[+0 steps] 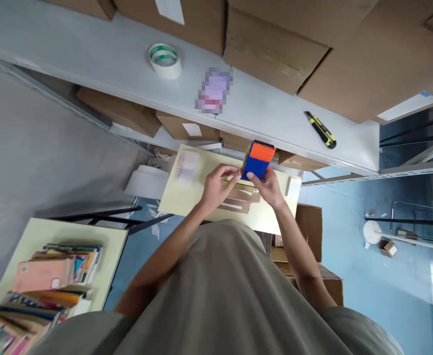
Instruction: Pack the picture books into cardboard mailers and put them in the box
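Both my hands hold a small blue and orange notebook [259,158] with a dark spiral edge, raised above a pale yellow table [186,197]. My left hand [218,185] pinches its lower left corner with the fingertips. My right hand [268,186] grips its lower right side. Below the hands, flat brown cardboard pieces [240,197] with white strips lie on the table.
A grey shelf [101,59] carries a roll of tape [165,60], a blurred purple item [214,91], a yellow and black utility knife [321,130] and large cardboard boxes [305,44]. A second yellow table [31,231] at lower left holds stacked books [53,276]. Blue floor at right.
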The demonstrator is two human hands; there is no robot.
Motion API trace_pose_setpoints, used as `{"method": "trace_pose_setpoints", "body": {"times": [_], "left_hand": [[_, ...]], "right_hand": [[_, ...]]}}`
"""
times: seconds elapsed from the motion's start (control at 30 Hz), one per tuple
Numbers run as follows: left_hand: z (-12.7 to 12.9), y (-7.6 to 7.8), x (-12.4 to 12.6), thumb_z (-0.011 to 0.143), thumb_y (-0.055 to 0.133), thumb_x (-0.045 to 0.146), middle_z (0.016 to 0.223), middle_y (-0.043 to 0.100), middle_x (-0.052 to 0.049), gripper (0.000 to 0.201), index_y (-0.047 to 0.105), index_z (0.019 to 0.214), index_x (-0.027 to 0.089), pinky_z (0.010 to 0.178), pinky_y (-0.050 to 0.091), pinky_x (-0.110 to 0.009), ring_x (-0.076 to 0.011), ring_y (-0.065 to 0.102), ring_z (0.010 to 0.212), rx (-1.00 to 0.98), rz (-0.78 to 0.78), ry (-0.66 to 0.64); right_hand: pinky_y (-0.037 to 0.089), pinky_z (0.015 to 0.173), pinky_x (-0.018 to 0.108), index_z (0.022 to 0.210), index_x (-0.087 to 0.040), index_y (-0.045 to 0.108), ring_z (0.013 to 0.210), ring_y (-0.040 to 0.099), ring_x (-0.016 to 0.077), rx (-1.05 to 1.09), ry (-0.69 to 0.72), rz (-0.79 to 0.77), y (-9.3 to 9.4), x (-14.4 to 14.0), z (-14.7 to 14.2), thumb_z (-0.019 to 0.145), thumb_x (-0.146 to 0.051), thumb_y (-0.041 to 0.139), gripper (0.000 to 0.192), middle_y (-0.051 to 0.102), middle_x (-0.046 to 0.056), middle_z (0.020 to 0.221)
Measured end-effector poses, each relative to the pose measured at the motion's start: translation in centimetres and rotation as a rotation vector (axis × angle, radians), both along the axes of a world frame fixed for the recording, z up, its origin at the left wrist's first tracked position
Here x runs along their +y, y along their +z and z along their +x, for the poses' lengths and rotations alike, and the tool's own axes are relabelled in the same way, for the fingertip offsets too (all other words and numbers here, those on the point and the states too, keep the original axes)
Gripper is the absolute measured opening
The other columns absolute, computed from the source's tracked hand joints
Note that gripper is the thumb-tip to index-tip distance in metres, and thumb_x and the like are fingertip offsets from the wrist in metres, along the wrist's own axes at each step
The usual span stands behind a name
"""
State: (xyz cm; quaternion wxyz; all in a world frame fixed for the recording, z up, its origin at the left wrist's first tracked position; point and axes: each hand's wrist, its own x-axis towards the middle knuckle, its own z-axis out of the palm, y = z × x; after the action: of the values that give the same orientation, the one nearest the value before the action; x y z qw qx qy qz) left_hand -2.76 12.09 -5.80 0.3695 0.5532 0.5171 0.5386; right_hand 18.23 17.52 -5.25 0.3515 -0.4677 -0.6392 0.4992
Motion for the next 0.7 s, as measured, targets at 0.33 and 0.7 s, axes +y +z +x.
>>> {"method": "trace_pose_setpoints", "body": {"times": [0.33, 0.7], "left_hand": [[-2.2, -2.8, -6.4, 0.103, 0.076, 0.064, 0.112, 0.082, -0.008, 0.04, 0.077, 0.109, 0.024, 0.103, 0.067, -0.041, -0.025, 0.08, 0.105, -0.102, -0.256, 0.02], [-8.4, -2.6, -4.4, 0.094, 0.084, 0.067, 0.118, 0.081, -0.011, 0.053, 0.082, 0.123, 0.022, 0.093, 0.064, -0.039, -0.0271, 0.078, 0.105, -0.268, -0.36, -0.088]], "right_hand": [[0.066, 0.105, 0.051, 0.147, -0.03, 0.063, 0.103, 0.074, 0.0298, 0.057, -0.014, -0.2, -3.4, -6.7, -5.4, 0.096, -0.09, 0.071, 0.079, 0.078, 0.007, 0.113], [0.057, 0.085, 0.043, 0.121, -0.029, 0.057, 0.092, 0.064, 0.0288, -0.242, 0.133, -0.178, -2.6, -8.0, -5.2, 0.097, -0.083, 0.074, 0.062, 0.069, 0.006, 0.102]]}}
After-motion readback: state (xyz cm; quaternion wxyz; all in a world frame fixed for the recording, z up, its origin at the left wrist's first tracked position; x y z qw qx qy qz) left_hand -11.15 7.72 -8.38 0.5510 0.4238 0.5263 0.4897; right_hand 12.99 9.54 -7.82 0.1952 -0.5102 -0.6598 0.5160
